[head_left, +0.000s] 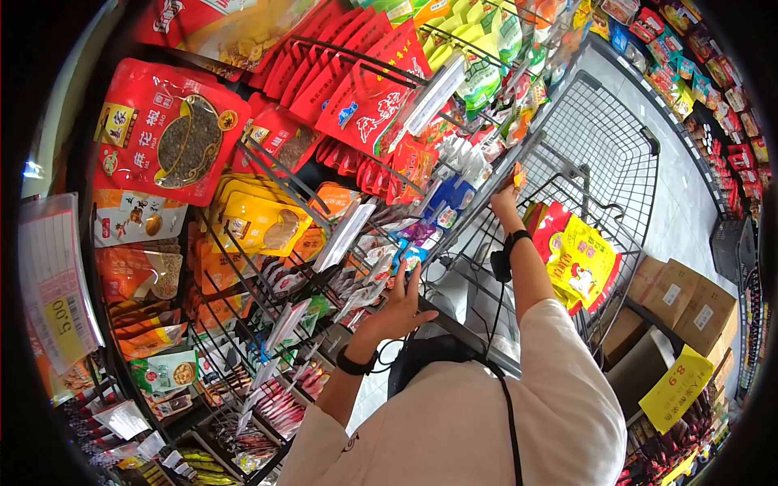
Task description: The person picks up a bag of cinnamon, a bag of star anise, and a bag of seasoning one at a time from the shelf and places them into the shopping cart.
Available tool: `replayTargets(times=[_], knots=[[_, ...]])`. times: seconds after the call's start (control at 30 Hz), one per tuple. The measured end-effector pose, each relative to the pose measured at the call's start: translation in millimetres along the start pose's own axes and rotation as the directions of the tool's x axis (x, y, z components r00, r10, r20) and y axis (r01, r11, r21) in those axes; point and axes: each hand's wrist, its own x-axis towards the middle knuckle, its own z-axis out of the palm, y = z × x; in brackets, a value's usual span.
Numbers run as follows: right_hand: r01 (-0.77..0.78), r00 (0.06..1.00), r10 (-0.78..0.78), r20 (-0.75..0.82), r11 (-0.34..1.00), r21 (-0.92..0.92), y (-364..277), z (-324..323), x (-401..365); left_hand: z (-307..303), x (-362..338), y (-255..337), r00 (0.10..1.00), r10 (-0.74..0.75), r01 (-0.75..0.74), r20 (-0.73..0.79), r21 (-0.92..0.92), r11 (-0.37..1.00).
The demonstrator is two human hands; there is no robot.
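Observation:
My left hand [396, 313] has its fingers spread in front of the shelf rack, close to several small blue packets [410, 254]. No object shows in it. Farther forward, my right hand [506, 197] is closed on a small orange packet [519, 175], at the border between the rack and the shopping cart. The black wire shopping cart [596, 105] stands in front of me and to the right. A yellow bag [580, 263] and a red bag [551, 220] lie in its near part, beside my right forearm.
Wire shelf racks [312, 194] on the left hold red bags of spice [121, 166], yellow pouches [263, 223] and many small packets. Cardboard boxes [674, 296] and a yellow price sign [677, 389] are at right. Another stocked shelf [713, 97] lines the aisle's far side.

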Motion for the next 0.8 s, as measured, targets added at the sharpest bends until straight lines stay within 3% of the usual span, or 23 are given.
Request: replayTargets(times=[0.1, 0.17, 0.27, 0.43, 0.53, 0.63, 0.67, 0.7, 0.77, 0.8], knots=[[0.083, 0.997, -0.082, 0.007, 0.996, -0.018, 1, -3, 7, 3, 0, -3, 1.0, 0.005, -0.004, -0.014, 0.064, 0.998], [0.104, 0.994, -0.104, 0.018, 0.995, -0.005, 8, 3, 21, -3, 2, 2, 0.996, -0.063, 0.057, 0.066, 0.102, 0.993], [0.041, 0.999, -0.041, 0.0, 0.987, 0.156, 22, 23, 30, -1, 1, 1, 0.997, -0.046, 0.039, 0.058, 0.118, 0.992], [-0.314, 0.949, 0.28, 0.143, 0.871, 0.378, 7, 27, 27, 1, 0, -1, 0.998, -0.039, 0.034, 0.046, 0.105, 0.994], [-0.646, 0.755, 0.41, 0.512, 0.605, 0.466, 26, 14, 35, 2, 1, -3, 0.999, -0.023, 0.02, 0.031, 0.085, 0.996], [-0.394, 0.879, 0.291, 0.379, 0.89, 0.231, 52, 16, 41, 4, 0, -4, 1.0, -0.012, 0.011, 0.017, 0.092, 0.996], [-0.439, 0.84, 0.288, 0.46, 0.858, 0.266, 59, 15, 46, 3, 0, -5, 1.0, -0.01, 0.009, 0.009, 0.102, 0.995], [-0.377, 0.844, 0.167, 0.51, 0.86, 0.342, 79, 35, 61, 4, -1, -5, 1.0, -0.02, 0.018, 0.018, 0.104, 0.994], [-0.552, 0.729, 0.181, 0.66, 0.726, 0.411, 34, -21, 13, 3, 1, -4, 0.999, -0.034, 0.03, 0.036, 0.105, 0.994], [-0.078, 0.656, -0.255, 0.71, 0.913, 0.399, 94, 28, 77, 4, 1, -5, 0.998, -0.049, 0.046, 0.031, 0.114, 0.992]])
